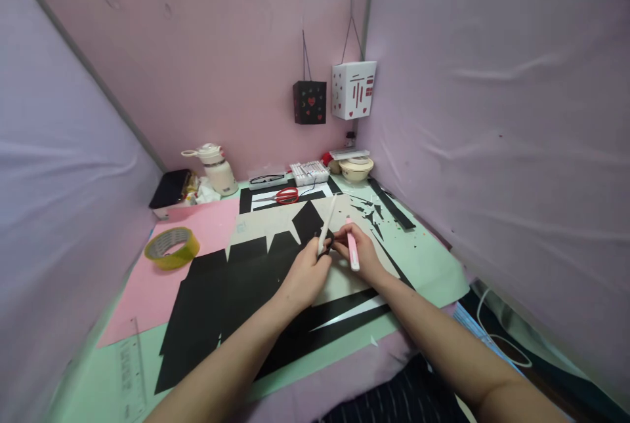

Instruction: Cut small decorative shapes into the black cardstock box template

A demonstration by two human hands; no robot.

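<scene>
A pink craft knife [352, 249] stands up from the fingers of my right hand [364, 252], which is closed around it. My left hand [310, 272] is closed too, with a slim white stick [327, 225] jutting up from it; whether it is a pen or a strip I cannot tell. Both hands meet at a small curled piece of black paper [329, 244], its hold partly hidden by the fingers. Left of them lies a large black paper sheet [231, 298] with cut tabs along its far edge. Under it is a pale board [339, 285].
Red-handled scissors [286, 196], yellow tape [172, 249], a clear ruler [130, 370] and pink paper [142, 305] lie around. Black scraps [377, 213] are scattered at right. A white jug [219, 170] and marker box [310, 172] stand behind. Two paper lanterns [354, 90] hang above.
</scene>
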